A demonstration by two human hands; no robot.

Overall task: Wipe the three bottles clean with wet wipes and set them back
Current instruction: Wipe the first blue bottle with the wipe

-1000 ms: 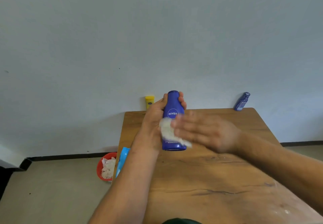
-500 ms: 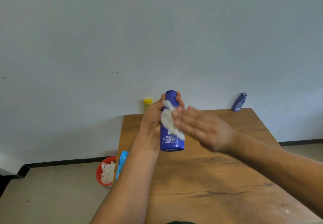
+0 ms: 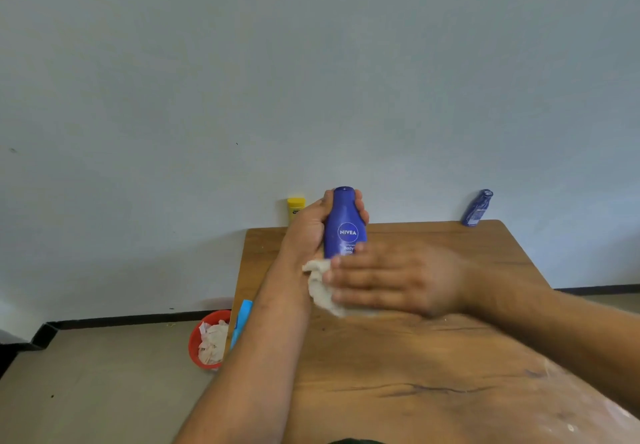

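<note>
A left hand point(image 3: 310, 232) curls fingers and thumb round the upper half of a dark blue Nivea bottle point(image 3: 346, 225), holding it upright, cap end up, above the far left part of a wooden table point(image 3: 433, 357). A right hand point(image 3: 391, 279), fingers straight and flat, presses a crumpled white wet wipe point(image 3: 321, 286) against the bottle's lower half, just under the logo. The bottle's long axis rises straight up from the wipe, so the next stroke probably runs upward. A yellow bottle point(image 3: 296, 206) stands at the far left corner and a small blue bottle point(image 3: 477, 208) near the far right corner. A red bin point(image 3: 204, 343) holding used wipes sits on the floor by the left edge.
</note>
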